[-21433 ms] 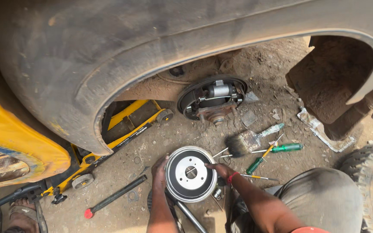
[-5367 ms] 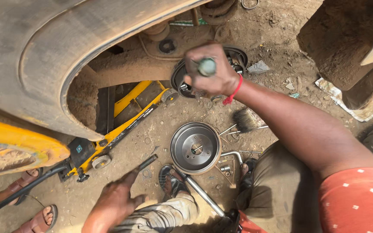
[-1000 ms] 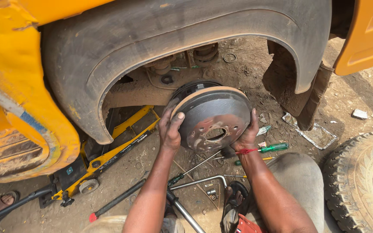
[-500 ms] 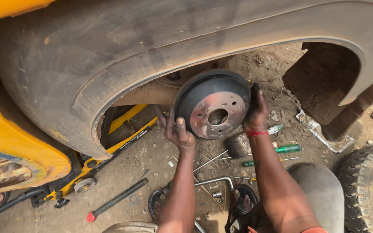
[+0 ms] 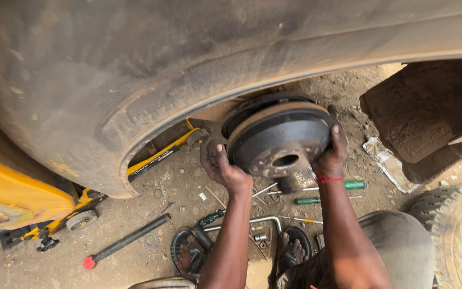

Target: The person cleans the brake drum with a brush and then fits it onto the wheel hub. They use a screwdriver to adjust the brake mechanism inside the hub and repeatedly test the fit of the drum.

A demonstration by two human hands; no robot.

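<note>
I hold a dusty grey brake drum up under the wheel arch of a yellow vehicle. My left hand grips its left rim with the thumb up. On the drum's right edge my right hand, with a red band at the wrist, clasps the rim. The drum's open hub hole faces me, and its back sits against the dark backing plate behind it. Only the top edge of that plate shows above the drum.
Green-handled screwdrivers, a chrome wheel wrench and a black bar with a red tip lie on the dirt. A yellow floor jack reaches under the car at left. A tyre lies at right. My sandalled feet rest below.
The drum has moved closer in against the hub and now lies flatter to it. My view has shifted nearer to the wheel arch. Both hands keep their grip.
</note>
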